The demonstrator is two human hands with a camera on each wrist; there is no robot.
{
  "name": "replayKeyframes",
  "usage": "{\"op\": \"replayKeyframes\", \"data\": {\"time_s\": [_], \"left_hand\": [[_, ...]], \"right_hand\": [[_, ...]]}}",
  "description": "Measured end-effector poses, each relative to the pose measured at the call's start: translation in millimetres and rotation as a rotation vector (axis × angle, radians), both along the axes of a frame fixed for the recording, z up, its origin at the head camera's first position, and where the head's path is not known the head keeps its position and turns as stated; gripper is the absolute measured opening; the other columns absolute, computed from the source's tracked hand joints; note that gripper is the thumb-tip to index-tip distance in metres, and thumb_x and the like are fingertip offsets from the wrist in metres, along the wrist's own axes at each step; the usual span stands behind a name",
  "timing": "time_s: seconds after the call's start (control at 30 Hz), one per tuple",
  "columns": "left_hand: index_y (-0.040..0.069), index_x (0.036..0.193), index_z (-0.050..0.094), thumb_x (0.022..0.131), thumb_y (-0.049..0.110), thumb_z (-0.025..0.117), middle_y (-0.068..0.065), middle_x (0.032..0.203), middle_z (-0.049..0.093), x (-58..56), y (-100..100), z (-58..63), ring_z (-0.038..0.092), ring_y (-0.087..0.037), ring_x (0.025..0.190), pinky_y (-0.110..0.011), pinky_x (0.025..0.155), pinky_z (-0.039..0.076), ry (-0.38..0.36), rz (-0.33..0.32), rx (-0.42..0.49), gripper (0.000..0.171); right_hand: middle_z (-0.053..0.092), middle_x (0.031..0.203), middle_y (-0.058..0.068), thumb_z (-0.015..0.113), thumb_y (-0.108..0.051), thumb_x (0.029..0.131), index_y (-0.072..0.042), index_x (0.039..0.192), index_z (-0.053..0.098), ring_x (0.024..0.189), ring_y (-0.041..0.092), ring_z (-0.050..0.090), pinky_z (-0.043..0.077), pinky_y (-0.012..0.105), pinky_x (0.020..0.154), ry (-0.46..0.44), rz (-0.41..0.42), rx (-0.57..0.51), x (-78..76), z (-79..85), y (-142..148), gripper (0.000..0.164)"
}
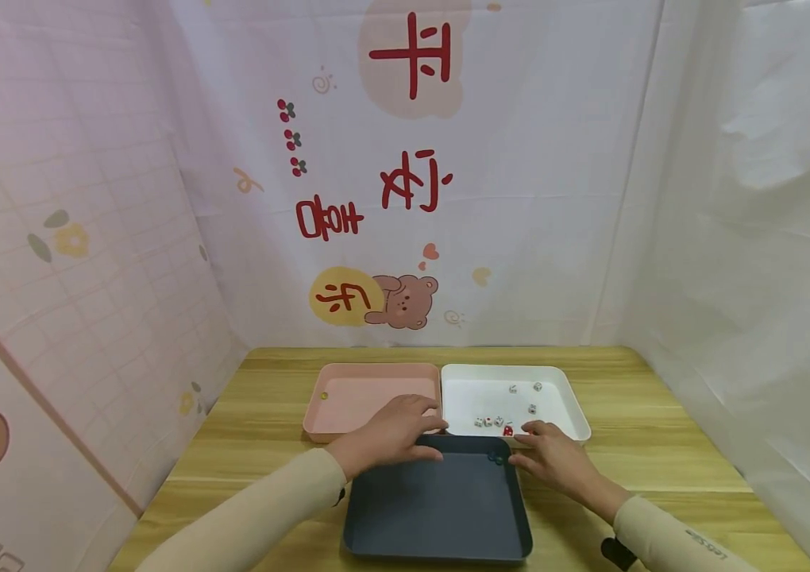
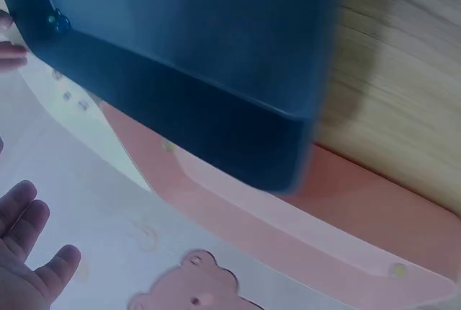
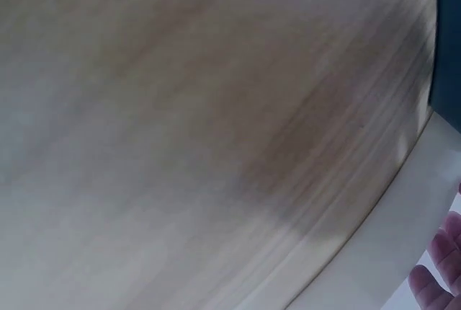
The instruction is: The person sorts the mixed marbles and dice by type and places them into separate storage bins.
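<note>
My left hand [image 1: 398, 429] hovers over the far left corner of the dark blue-grey tray [image 1: 441, 508], its fingers apart and holding nothing; they also show in the left wrist view as loosely spread fingers [image 2: 54, 267]. My right hand [image 1: 555, 457] is at that tray's far right corner, thumb by the rim and fingertips over the near edge of the white tray [image 1: 576, 409]. Close to those fingertips lies a red die [image 1: 508, 430]. A few small dark dice [image 1: 495, 457] sit in the dark tray's far right corner. Several white dice [image 1: 499, 422] lie scattered in the white tray.
Behind the dark tray, a pink tray [image 1: 376, 368] stands left of the white one, holding a small yellow piece [image 1: 324, 396]. All three trays are on a wood-grain table [image 1: 662, 445]. Printed curtains [image 1: 534, 199] surround the table on the back and sides.
</note>
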State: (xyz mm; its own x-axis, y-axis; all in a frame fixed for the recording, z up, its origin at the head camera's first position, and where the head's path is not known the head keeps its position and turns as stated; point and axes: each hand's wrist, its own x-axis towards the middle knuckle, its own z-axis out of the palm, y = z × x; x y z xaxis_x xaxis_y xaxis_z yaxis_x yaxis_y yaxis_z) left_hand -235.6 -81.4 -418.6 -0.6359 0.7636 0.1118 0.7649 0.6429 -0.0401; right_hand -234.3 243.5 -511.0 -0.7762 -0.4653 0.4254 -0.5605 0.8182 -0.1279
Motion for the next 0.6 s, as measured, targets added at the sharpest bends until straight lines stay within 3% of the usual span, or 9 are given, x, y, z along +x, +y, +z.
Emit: {"op": "replayKeyframes", "data": {"time_s": [0.23, 0.6], "left_hand": [[0.028, 0.132, 0.065, 0.091, 0.059, 0.062, -0.002, 0.139, 0.054, -4.5, 31, -3.4, 0.047, -0.019, 0.132, -0.041, 0.111, 0.034, 0.039, -0.019, -0.065, 0.051], [0.028, 0.128, 0.068, 0.090, 0.059, 0.063, -0.004, 0.137, 0.056, -13.2, 50, -13.9, 0.048, -0.019, 0.129, -0.039, 0.105, 0.040, 0.096, -0.038, -0.094, 0.050]], "right_hand": [[0.066, 0.108, 0.013, 0.078, -0.040, 0.084, -0.010, 0.107, 0.078, 0.098, 0.032, 0.063, 0.053, 0.048, 0.081, -0.005, -0.016, 0.010, 2.5, -0.2, 0, 0.037], [0.064, 0.098, 0.006, 0.081, -0.037, 0.082, -0.010, 0.106, 0.078, 0.089, 0.025, 0.060, 0.052, 0.043, 0.075, 0.039, 0.006, 0.023, 3.9, -0.1, -1, 0.037]]}}
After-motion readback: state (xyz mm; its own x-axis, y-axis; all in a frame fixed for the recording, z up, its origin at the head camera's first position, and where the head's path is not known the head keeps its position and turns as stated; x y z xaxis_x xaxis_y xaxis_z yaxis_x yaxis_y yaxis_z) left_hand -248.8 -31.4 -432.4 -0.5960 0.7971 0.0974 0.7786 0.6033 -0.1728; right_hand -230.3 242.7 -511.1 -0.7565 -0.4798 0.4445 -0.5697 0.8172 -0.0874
